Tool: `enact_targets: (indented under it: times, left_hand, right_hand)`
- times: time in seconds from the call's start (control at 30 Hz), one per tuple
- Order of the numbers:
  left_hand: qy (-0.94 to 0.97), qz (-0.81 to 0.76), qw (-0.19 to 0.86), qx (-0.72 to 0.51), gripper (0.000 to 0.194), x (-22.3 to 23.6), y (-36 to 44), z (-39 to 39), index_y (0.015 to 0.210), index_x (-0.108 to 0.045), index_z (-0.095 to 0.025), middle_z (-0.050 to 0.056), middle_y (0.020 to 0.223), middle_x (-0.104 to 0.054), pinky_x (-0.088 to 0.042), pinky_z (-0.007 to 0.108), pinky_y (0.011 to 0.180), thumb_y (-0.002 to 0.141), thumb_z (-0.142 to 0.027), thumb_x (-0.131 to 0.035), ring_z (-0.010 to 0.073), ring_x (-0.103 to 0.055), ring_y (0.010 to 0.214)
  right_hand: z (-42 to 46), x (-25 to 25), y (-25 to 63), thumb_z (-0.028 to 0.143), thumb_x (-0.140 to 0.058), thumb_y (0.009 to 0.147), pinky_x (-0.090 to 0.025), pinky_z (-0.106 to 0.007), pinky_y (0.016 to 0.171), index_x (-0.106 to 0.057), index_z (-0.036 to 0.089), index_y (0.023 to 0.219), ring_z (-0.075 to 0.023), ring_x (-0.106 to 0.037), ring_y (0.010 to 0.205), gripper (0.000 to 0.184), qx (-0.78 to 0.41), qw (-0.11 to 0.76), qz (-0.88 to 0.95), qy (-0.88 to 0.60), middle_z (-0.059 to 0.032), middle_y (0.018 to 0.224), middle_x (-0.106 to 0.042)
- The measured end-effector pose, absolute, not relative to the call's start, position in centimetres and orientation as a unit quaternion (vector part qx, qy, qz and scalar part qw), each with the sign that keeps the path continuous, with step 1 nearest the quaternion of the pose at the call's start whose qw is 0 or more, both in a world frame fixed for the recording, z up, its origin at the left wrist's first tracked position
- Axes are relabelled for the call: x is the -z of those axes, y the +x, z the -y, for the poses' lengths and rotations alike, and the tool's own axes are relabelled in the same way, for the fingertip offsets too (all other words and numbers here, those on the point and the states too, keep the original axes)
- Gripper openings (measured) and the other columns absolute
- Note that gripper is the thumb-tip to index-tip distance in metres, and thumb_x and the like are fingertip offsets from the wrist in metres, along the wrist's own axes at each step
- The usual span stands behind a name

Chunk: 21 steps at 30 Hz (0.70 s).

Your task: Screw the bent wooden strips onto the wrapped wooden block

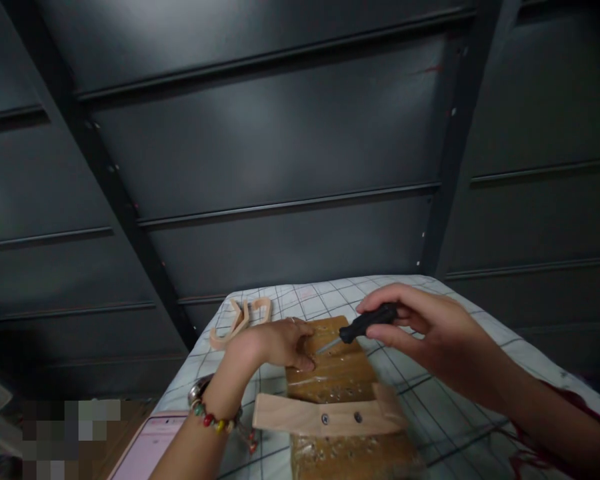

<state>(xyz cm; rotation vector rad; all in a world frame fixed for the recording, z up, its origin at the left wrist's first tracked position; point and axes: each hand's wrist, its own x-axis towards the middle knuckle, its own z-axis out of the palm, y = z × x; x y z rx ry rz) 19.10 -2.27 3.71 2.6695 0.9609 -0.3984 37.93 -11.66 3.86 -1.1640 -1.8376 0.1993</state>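
A black-handled screwdriver (369,321) was grasped by the fingers of the right hand (420,320), its shaft slanted down over the film-wrapped wooden board (330,377) on the cloth-covered table (325,293); the left hand (285,340), wrist bent, was rested on the board, fingers released and parted.

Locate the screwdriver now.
Head view, lower half, right of centre: the screwdriver is in the right hand, pointing down-left at the brown board, near the left hand.

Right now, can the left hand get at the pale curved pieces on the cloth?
Probably yes: the left hand holds nothing visible, and the pale curved pieces lie close beside it, nothing visible blocking. It would likely have to leave the brown board.
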Motion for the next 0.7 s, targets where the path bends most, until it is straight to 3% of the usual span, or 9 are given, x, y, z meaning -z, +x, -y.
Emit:
enact_targets:
  times: [0.17, 0.37, 0.5, 0.7]
  left_hand:
    - [0.910, -0.371, 0.135, 0.128, 0.062, -3.1, 19.1, 1.7, 0.119, -0.040, -0.010, 0.014, 0.118, -0.048, -0.035, 0.029, 0.088, 0.065, -0.033, -0.061, 0.0222, -0.046, 0.105]
    - [0.909, -0.368, 0.133, 0.143, 0.063, -3.4, 19.0, 1.9, 0.119, -0.041, -0.010, 0.015, 0.117, -0.048, -0.037, 0.031, 0.087, 0.065, -0.034, -0.061, 0.0244, -0.046, 0.104]
    - [0.913, -0.357, 0.131, 0.147, 0.066, -3.2, 18.8, 1.6, 0.121, -0.038, -0.012, 0.014, 0.119, -0.046, -0.035, 0.029, 0.088, 0.063, -0.035, -0.062, 0.0232, -0.045, 0.106]
    - [0.896, -0.386, 0.148, 0.161, 0.082, -2.7, 18.6, 1.2, 0.128, -0.030, -0.012, 0.015, 0.127, -0.038, -0.030, 0.033, 0.094, 0.061, -0.047, -0.063, 0.0264, -0.038, 0.113]
  right_hand:
    - [11.9, -4.3, 38.2, 0.017, -0.054, 0.070, -0.046, -0.025, 0.062, -0.052, 0.021, 0.074, -0.0146, -0.058, 0.072, 0.006, -0.165, 0.401, 0.770, -0.468, -0.0007, 0.077, -0.060]
    - [12.0, -4.4, 37.8, 0.008, -0.049, 0.063, -0.037, -0.026, 0.058, -0.042, 0.020, 0.064, -0.0137, -0.049, 0.064, 0.014, -0.145, 0.328, 0.800, -0.481, 0.0013, 0.069, -0.054]
    - [11.6, -4.0, 37.5, 0.007, -0.048, 0.062, -0.032, -0.026, 0.056, -0.040, 0.020, 0.060, -0.0130, -0.044, 0.061, 0.015, -0.148, 0.314, 0.806, -0.480, 0.0027, 0.064, -0.049]
    - [11.1, -3.4, 37.8, 0.009, -0.054, 0.061, -0.028, -0.020, 0.048, -0.044, 0.018, 0.057, -0.0093, -0.040, 0.055, 0.013, -0.245, 0.255, 0.821, -0.448, 0.0060, 0.058, -0.044]
